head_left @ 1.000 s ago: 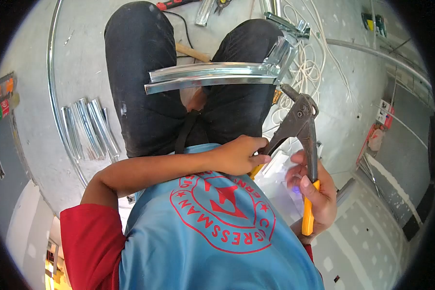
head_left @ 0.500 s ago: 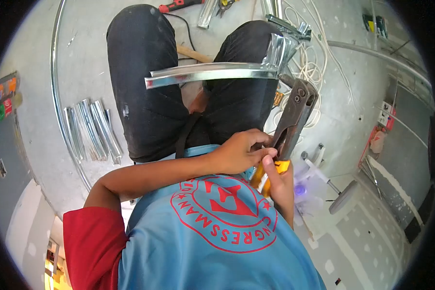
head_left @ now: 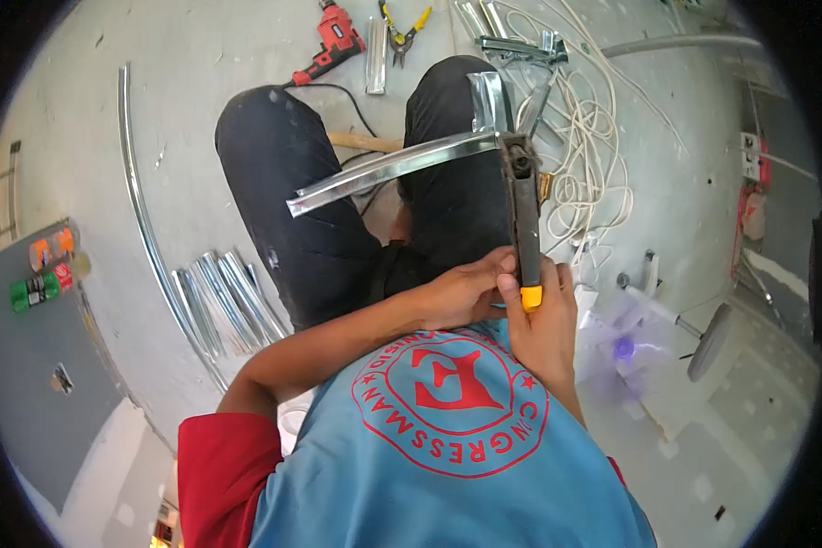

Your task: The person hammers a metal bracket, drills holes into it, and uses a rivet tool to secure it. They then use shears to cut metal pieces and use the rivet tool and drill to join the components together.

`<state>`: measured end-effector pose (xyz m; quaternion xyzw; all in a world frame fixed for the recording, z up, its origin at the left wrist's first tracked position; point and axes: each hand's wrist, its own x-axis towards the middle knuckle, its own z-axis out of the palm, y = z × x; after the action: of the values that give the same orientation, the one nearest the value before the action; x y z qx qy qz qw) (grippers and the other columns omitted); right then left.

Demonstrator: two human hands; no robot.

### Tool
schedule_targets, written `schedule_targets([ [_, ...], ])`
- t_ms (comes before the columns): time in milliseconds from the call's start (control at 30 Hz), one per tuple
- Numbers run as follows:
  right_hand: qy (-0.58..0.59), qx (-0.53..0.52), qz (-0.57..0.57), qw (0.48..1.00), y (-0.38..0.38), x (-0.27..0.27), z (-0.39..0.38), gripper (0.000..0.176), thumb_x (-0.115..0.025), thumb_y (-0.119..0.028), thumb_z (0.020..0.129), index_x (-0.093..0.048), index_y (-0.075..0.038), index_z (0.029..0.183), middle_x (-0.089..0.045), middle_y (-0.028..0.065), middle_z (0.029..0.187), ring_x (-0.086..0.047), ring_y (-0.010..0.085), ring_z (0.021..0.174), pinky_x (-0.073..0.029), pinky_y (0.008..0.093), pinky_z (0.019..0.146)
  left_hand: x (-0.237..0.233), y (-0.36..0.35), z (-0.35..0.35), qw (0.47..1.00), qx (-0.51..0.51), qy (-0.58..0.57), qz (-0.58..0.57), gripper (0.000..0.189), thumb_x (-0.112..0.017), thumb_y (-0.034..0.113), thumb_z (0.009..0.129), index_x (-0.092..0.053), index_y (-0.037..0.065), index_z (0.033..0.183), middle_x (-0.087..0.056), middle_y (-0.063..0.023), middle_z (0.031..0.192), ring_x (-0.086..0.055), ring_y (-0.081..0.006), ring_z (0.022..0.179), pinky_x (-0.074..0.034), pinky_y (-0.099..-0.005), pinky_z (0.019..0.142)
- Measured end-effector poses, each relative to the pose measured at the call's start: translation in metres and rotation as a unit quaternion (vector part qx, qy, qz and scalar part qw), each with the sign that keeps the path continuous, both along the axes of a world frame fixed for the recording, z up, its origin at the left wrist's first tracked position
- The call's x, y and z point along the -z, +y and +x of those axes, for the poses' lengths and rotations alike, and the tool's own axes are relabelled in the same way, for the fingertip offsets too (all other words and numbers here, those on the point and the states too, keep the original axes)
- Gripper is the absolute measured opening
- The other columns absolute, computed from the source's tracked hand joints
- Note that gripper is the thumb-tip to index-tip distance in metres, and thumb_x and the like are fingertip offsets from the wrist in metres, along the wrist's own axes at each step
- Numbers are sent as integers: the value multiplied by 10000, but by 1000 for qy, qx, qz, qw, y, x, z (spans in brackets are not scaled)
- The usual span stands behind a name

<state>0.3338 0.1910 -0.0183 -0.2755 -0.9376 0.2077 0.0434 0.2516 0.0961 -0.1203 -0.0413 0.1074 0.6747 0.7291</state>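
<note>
My right hand (head_left: pixel 546 315) is wrapped around the lower end of a hand riveter (head_left: pixel 524 215) with a dark metal body and yellow grips. It stands nearly upright in view, its head at the end of a shiny bent metal channel (head_left: pixel 393 169). That channel lies across my thighs, with a short upturned piece (head_left: pixel 490 100) at its right end. My left hand (head_left: pixel 475 290) is closed beside the riveter's handles, fingertips against the tool or the other hand. Whether it pinches something small is hidden.
Ahead on the floor lie a red drill (head_left: pixel 333 41), yellow-handled snips (head_left: pixel 402 35) and a wooden handle (head_left: pixel 365 142). Coiled white cable (head_left: pixel 584 164) spreads to the right. Cut metal channels (head_left: pixel 224 297) and a long curved strip (head_left: pixel 142 201) are on the left.
The riveter has swung from a slant to nearly upright, and its yellow grips are now mostly covered by my right hand. The metal channel tilts more. The view has shifted, showing the whole drill.
</note>
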Motion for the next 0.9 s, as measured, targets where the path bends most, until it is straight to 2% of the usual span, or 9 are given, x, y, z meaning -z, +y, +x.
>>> schedule_targets([
  [100,-8,80,-87,993,-11,-21,-5,456,-732,-329,912,-597,7,1188,-681,184,823,-641,412,647,-518,457,605,-5,-7,0,999,14,7,36,381,-456,275,1077,-428,93,1411,-535,-72,1360,-518,-198,1280,-436,-411,1077],
  [333,-8,199,-483,853,10,-123,-20,445,-765,-168,890,-581,9,1256,-580,-25,720,-487,19,552,-374,205,474,-7,-14,5,963,38,263,31,251,-536,130,1045,-492,45,1277,-602,-55,1136,-597,-127,1042,-491,-297,909],
  [500,-38,180,-374,909,1,-84,-9,465,-734,-88,897,-564,15,1318,-559,-24,719,-455,13,530,-366,178,465,-15,-13,3,938,-9,341,64,246,-575,171,1032,-509,57,1241,-594,-51,1105,-561,-124,1015,-481,-282,854],
  [567,42,239,-412,878,2,-76,5,455,-717,-52,890,-564,11,1314,-563,-16,717,-461,14,526,-374,182,461,-44,-12,-19,814,142,563,16,317,-627,248,1004,-519,47,1223,-605,-119,1075,-605,-202,990,-502,-301,814],
  [633,80,239,-398,882,10,-70,20,421,-692,-84,911,-561,2,1302,-548,-9,701,-466,30,514,-379,192,461,-43,-13,-20,806,20,591,34,463,-719,258,920,-522,41,1278,-592,-168,1075,-613,-296,979,-521,-332,779],
  [700,224,225,-320,893,22,-62,37,411,-667,-147,939,-551,6,1303,-523,-13,677,-462,50,492,-365,193,454,-63,-24,-40,447,-210,867,-62,596,-781,221,816,-536,50,1332,-605,-156,1097,-617,-317,997,-520,-347,800],
  [767,272,220,-249,903,43,-50,32,388,-650,-208,962,-551,16,1263,-500,-14,656,-446,61,470,-331,202,433,-76,-32,-74,239,-240,925,-174,694,-809,202,730,-555,66,1360,-613,-143,1119,-627,-286,1009,-510,-335,810],
  [833,236,309,-366,846,66,-46,33,319,-678,-232,955,-582,6,1146,-478,-19,620,-421,57,453,-300,221,416,-67,-30,-97,129,-174,940,-265,605,-766,187,767,-587,77,1335,-620,-143,1103,-637,-274,999,-498,-338,826],
  [900,214,341,-337,851,72,-43,29,267,-698,-266,952,-598,-26,1015,-453,-30,588,-398,56,442,-293,237,410,-47,-38,-113,168,-104,950,-244,563,-723,167,818,-576,69,1352,-624,-145,1069,-641,-280,974,-501,-352,830],
])
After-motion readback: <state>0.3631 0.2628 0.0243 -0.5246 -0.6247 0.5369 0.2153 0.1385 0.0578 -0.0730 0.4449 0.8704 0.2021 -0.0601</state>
